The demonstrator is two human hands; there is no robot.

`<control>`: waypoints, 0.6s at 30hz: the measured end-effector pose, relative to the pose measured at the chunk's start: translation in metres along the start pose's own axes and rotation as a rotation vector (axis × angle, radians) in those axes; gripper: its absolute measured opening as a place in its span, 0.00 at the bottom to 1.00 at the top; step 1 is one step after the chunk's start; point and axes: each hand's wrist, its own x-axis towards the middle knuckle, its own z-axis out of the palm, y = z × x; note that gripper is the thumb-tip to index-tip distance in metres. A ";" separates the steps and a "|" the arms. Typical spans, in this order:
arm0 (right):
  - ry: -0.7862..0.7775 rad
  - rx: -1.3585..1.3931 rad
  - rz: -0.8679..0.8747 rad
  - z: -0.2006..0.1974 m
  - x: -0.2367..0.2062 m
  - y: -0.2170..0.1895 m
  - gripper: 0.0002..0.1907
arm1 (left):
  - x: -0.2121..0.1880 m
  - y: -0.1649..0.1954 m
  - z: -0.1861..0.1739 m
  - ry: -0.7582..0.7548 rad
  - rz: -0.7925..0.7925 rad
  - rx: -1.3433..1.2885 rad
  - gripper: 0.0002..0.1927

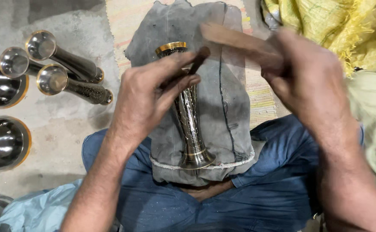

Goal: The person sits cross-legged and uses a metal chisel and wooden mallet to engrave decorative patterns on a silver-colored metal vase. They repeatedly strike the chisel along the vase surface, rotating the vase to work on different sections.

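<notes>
- Head view: the tall engraved metal vase (190, 116) lies lengthwise on a grey cloth (222, 86) spread over the person's lap, its gold-rimmed mouth pointing away from the body and its flared foot nearest the body. The cloth seems to be there to cushion the vase and keep it from rolling.
- The left hand (151, 96) rests on the upper half of the vase. Its fingers are curled most of the way closed around a small dark tool (198, 60), whose tip sits just right of the vase's rim.
- The right hand (301, 73), to the right of the vase and above the cloth, is motion-blurred. It appears closed around a long brown stick-like piece (235, 38); the exact grip cannot be told.
- Left of the vase, similar vases (67, 71) lie on the concrete floor (63, 124).
</notes>
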 end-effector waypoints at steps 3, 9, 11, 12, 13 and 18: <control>-0.070 -0.272 -0.217 -0.014 0.022 -0.012 0.17 | -0.014 0.000 0.008 0.123 -0.038 -0.059 0.20; -0.026 -0.265 -0.424 -0.024 0.040 -0.026 0.16 | -0.032 0.003 0.036 0.457 -0.251 -0.666 0.16; -0.038 -0.269 -0.462 -0.026 0.043 -0.027 0.17 | -0.036 0.001 0.044 0.498 -0.227 -0.608 0.17; -0.031 -0.307 -0.480 -0.026 0.044 -0.027 0.17 | -0.035 -0.001 0.046 0.513 -0.202 -0.583 0.18; -0.016 -0.403 -0.507 -0.026 0.045 -0.026 0.18 | -0.036 -0.002 0.048 0.518 -0.186 -0.602 0.18; 0.013 -0.587 -0.531 -0.023 0.049 -0.025 0.18 | -0.036 -0.002 0.049 0.563 -0.164 -0.734 0.19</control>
